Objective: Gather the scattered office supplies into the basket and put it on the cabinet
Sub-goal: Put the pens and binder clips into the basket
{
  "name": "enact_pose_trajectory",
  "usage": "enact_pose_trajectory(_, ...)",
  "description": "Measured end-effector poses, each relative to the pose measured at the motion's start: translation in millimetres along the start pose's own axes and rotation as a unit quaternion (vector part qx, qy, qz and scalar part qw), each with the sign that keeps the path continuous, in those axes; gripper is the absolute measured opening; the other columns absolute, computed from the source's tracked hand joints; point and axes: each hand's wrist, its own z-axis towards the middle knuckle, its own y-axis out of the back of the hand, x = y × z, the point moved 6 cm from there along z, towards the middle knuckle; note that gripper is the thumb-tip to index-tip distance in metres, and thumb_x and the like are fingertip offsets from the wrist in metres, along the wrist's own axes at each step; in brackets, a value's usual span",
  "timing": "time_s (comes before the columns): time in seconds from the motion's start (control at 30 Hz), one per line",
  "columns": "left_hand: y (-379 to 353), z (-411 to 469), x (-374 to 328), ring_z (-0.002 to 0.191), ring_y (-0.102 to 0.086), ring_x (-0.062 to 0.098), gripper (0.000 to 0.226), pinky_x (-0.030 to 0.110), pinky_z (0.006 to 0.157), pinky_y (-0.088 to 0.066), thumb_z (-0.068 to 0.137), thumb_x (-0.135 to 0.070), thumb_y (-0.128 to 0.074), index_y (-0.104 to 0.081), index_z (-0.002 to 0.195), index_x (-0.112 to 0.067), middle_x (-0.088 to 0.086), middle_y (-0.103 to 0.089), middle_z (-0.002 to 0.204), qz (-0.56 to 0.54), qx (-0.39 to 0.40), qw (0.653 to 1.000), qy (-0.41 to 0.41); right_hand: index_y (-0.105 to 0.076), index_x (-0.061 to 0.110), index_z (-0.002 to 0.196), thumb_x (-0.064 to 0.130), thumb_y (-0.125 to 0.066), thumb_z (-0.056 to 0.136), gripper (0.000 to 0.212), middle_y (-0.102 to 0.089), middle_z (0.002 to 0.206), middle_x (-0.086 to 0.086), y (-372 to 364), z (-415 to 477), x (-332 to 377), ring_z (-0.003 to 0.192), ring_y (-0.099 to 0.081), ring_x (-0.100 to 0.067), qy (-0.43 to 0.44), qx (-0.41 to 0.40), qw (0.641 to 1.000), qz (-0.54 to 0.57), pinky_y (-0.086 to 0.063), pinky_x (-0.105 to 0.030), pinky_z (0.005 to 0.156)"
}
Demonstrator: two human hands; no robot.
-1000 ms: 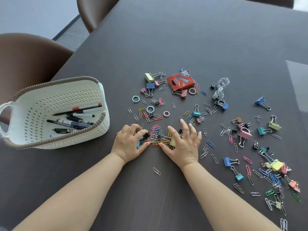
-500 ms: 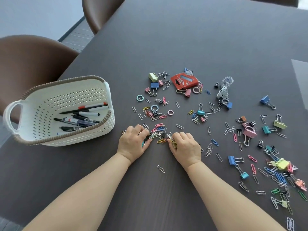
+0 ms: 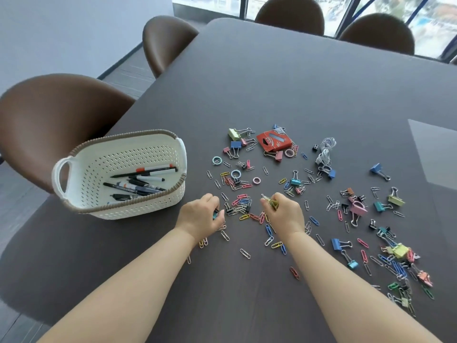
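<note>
Dark table (image 3: 272,82), seen from above the person's forearms.

Clips (image 3: 241,209): coloured paper clips and binder clips strewn over the centre and right of the frame, thickest in a small heap between the two hands and in a second cluster at the lower right edge.

Left hand (image 3: 200,215), lower centre: knuckles up, fingers curled under and closed round a few clips. A teal bit shows between thumb and fingers.

Right hand (image 3: 284,214), just right of it: fingers curled into a fist, gripping a bunch of clips. Yellow and silver ends stick out at the top of the fist.

Basket (image 3: 138,209): white, perforated, brown rim, with a handle on its left end. It stands on the table left of centre, near the left hand but apart from it. Pens (image 3: 141,179) lie inside, on the bottom.

Red box (image 3: 273,141): flat on the table, above the heap. White cable (image 3: 326,151): coiled, to the right of the box.

Brown chairs (image 3: 57,120) along the table's left and far edges.
</note>
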Motion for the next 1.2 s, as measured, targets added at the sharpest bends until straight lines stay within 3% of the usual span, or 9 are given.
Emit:
enact_pose_trajectory(0.13,47.2,11.2,-7.5,0.037,-0.051,0.022,0.033,0.019,0.038,-0.03,0.076,-0.038,-0.039,-0.053,0.061,-0.013,0.001,-0.051,0.058,-0.006,-0.068,0.997,-0.045,-0.045,0.013,0.064,0.037,-0.056,0.089,0.037,-0.047,0.056,0.0,20.5,6.9,47.4,0.056,-0.042,-0.019,0.039,-0.012,0.997,0.07,-0.035,-0.029,0.054)
enact_pose_trajectory(0.33,130.5,24.8,23.3,0.045,-0.053,0.021,0.034,0.018,0.045,-0.03,0.081,-0.037,-0.047,-0.054,0.064,-0.009,0.005,-0.058,0.065,0.012,-0.176,0.983,-0.049,-0.047,0.003,0.065,0.037,-0.06,0.087,0.042,-0.047,0.06,-0.009,24.0,11.4,120.2,0.058,-0.039,-0.019,0.096,-0.013,0.981,0.169,-0.036,-0.029,0.056)
enact_pose_trajectory(0.47,137.6,22.9,92.2,0.068,-0.054,0.025,0.039,0.028,0.054,-0.034,0.091,-0.042,-0.048,-0.059,0.085,-0.006,0.008,-0.055,0.087,0.026,-0.078,0.993,0.089,-0.04,0.019,0.055,0.035,-0.061,0.086,0.04,-0.044,0.055,-0.001,14.6,9.2,162.8,0.057,-0.039,-0.019,0.118,-0.014,0.973,0.199,-0.037,-0.03,0.058)
enact_pose_trajectory(0.6,126.1,13.0,130.5,0.091,-0.057,0.022,0.041,0.031,0.066,-0.044,0.084,-0.048,-0.056,-0.059,0.108,-0.015,0.003,-0.056,0.108,0.024,0.022,0.99,0.141,-0.046,0.009,0.062,0.035,-0.061,0.086,0.038,-0.045,0.055,-0.002,-6.0,4.3,198.8,0.055,-0.039,-0.018,0.142,0.021,0.966,0.216,-0.036,-0.028,0.055)
enact_pose_trajectory(0.7,129.6,6.8,142.9,0.098,-0.059,0.021,0.044,0.032,0.07,-0.047,0.082,-0.047,-0.06,-0.055,0.117,-0.019,-0.001,-0.057,0.117,0.001,0.028,0.988,0.155,-0.049,0.009,0.066,0.039,-0.06,0.086,0.037,-0.043,0.052,0.003,-20.7,1.4,229.2,0.051,-0.037,-0.015,0.171,0.044,0.963,0.201,-0.032,-0.026,0.05)
enact_pose_trajectory(0.8,144.4,3.0,152.7,0.089,-0.06,0.023,0.028,0.029,0.063,-0.042,0.088,-0.04,-0.056,-0.061,0.104,-0.017,0.001,-0.06,0.106,0.022,0.0,0.99,0.138,-0.041,0.023,0.061,0.039,-0.057,0.088,0.036,-0.041,0.052,0.008,-36.0,2.1,252.7,0.051,-0.037,-0.012,0.181,0.049,0.969,0.163,-0.032,-0.028,0.051)
enact_pose_trajectory(0.97,156.3,-8.1,163.3,0.082,-0.06,0.021,0.022,0.025,0.058,-0.037,0.091,-0.034,-0.053,-0.064,0.088,-0.015,0.0,-0.062,0.092,0.05,-0.037,0.993,0.1,-0.05,0.016,0.083,0.037,-0.052,0.091,0.024,-0.053,0.078,0.0,-61.3,6.3,269.7,0.078,-0.048,-0.022,0.193,0.064,0.976,0.079,-0.035,-0.028,0.064)
enact_pose_trajectory(1.1,156.4,-20.3,170.1,0.082,-0.06,0.024,0.017,0.027,0.056,-0.041,0.088,-0.026,-0.057,-0.066,0.084,-0.012,0.003,-0.064,0.086,0.043,-0.074,0.993,0.083,-0.054,0.018,0.116,0.046,-0.061,0.083,0.044,-0.057,0.116,0.0,-88.2,8.6,276.5,0.115,-0.045,-0.02,0.226,0.145,0.963,-0.006,-0.034,-0.032,0.099)
enact_pose_trajectory(1.2,153.0,-27.5,173.1,0.077,-0.062,0.024,0.008,0.03,0.053,-0.049,0.083,-0.019,-0.064,-0.066,0.079,-0.012,0.004,-0.064,0.08,0.042,-0.089,0.992,0.074,-0.058,0.02,0.116,0.05,-0.055,0.086,0.043,-0.054,0.126,0.001,-95.3,4.8,274.6,0.118,-0.046,-0.018,0.228,0.185,0.955,-0.03,-0.037,-0.034,0.099)
